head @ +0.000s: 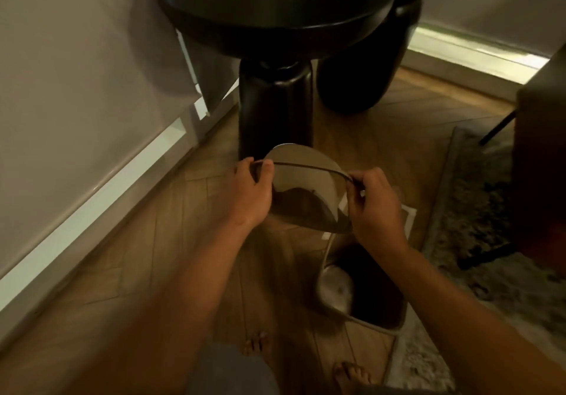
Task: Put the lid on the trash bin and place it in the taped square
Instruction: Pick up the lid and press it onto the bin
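Both hands are holding the lid (306,189) up in the air, tilted so its pale swing flap is facing the camera. The left hand (252,191) is pinching the lid's left rim, thumb on the near face and fingers curled over the far edge, so that grip is pressed together on the rim. The right hand (372,206) is gripping the opposite rim, its fingers (356,181) folded tight round the thin dark edge that is running across the lid from one grip to the other. Below the right grip and nearer the person, the trash bin (361,290) is standing open on the wooden floor (171,241), its mouth dark and its pale rim catching light, well apart from the lid. Just beneath the right grip, white tape (409,214) is showing on the floor as a corner, with another short piece peeking out under the lid's lower edge; the bin is sitting beside that tape, nearer the person, and whether it is overlapping the square is hard to tell. Beyond both grips a black pedestal table (275,103) is rising from the floor, with a dark round planter (364,67) behind it to the right. A patterned rug (477,211) is lying to the right of the right grip. Bare toes (255,344) are showing at the bottom, under the forearms
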`<state>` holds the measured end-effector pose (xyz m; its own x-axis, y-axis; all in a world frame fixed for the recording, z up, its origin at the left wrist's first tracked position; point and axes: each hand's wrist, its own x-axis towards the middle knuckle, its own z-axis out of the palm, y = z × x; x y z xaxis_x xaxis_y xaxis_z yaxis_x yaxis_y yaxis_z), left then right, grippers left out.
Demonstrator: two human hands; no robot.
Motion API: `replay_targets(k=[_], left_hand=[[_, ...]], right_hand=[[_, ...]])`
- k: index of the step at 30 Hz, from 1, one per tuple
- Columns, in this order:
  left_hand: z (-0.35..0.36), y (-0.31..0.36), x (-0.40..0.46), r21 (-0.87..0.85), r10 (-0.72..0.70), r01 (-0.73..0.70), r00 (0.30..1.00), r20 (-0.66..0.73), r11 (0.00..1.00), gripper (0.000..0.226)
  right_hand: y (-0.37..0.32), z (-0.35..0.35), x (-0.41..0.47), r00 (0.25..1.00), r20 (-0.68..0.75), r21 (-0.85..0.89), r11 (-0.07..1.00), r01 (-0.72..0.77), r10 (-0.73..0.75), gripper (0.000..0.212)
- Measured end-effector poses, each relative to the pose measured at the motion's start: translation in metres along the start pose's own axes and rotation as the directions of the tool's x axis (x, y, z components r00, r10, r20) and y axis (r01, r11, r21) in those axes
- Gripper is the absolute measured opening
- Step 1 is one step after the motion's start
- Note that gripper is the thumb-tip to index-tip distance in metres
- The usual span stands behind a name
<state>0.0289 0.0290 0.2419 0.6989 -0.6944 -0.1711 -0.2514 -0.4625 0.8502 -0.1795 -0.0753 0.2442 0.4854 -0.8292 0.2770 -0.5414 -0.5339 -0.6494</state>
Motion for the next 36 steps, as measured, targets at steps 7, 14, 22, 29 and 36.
replay_targets(k=[7,14,22,29,36], left_hand=[[0.047,0.062,-0.038,-0.088,-0.14,0.16,0.97,0.197,0.983,0.085],[0.086,0.084,-0.048,-0.373,-0.251,0.346,0.926,0.281,0.861,0.057],[0.126,0.089,-0.051,-0.443,-0.283,0.39,0.915,0.288,0.808,0.048],[0.132,0.088,-0.044,-0.509,-0.247,0.37,0.923,0.294,0.777,0.065],[0.125,0.081,-0.045,-0.537,-0.128,0.327,0.918,0.374,0.778,0.06]], right_hand=[[0.017,-0.063,-0.033,0.977,-0.12,-0.206,0.967,0.15,-0.177,0.01],[0.04,-0.082,-0.067,0.964,-0.02,-0.29,0.924,0.249,-0.266,0.019],[0.068,-0.07,-0.081,0.947,0.079,-0.323,0.891,0.319,-0.31,0.021],[0.091,-0.078,-0.072,0.988,0.146,-0.116,0.99,0.076,-0.058,0.045],[0.127,-0.091,-0.054,0.793,0.19,0.365,0.709,-0.604,0.578,0.064]])
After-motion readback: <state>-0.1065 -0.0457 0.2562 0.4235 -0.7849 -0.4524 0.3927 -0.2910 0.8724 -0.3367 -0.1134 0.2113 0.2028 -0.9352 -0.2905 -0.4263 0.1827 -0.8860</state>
